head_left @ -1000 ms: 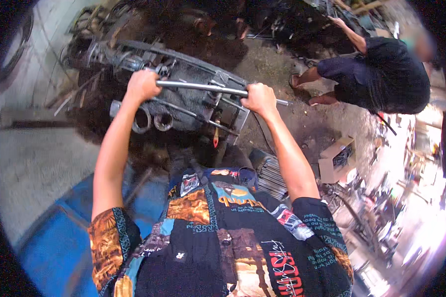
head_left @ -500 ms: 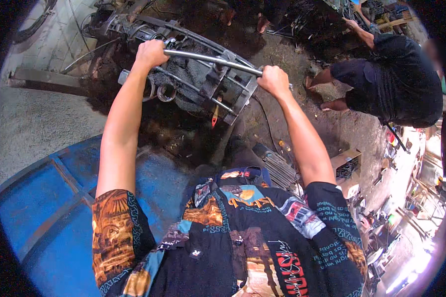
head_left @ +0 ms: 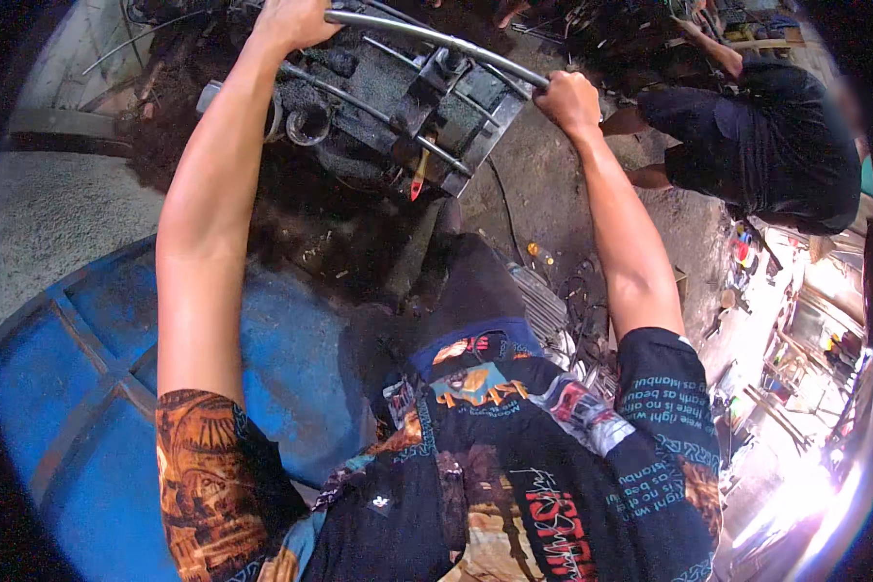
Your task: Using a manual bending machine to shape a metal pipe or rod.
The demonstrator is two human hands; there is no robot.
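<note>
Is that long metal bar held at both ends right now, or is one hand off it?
Held at both ends. The left hand and the right hand each close around the metal bar, above the greasy engine block.

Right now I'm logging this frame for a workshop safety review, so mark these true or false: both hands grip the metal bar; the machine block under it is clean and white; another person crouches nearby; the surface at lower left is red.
1. Both hands grip the metal bar: true, left hand and right hand close around it.
2. The machine block is clean and white: false, it is dark and grimy.
3. Another person crouches nearby: true, at upper right.
4. The surface at lower left is red: false, it is blue.
</note>
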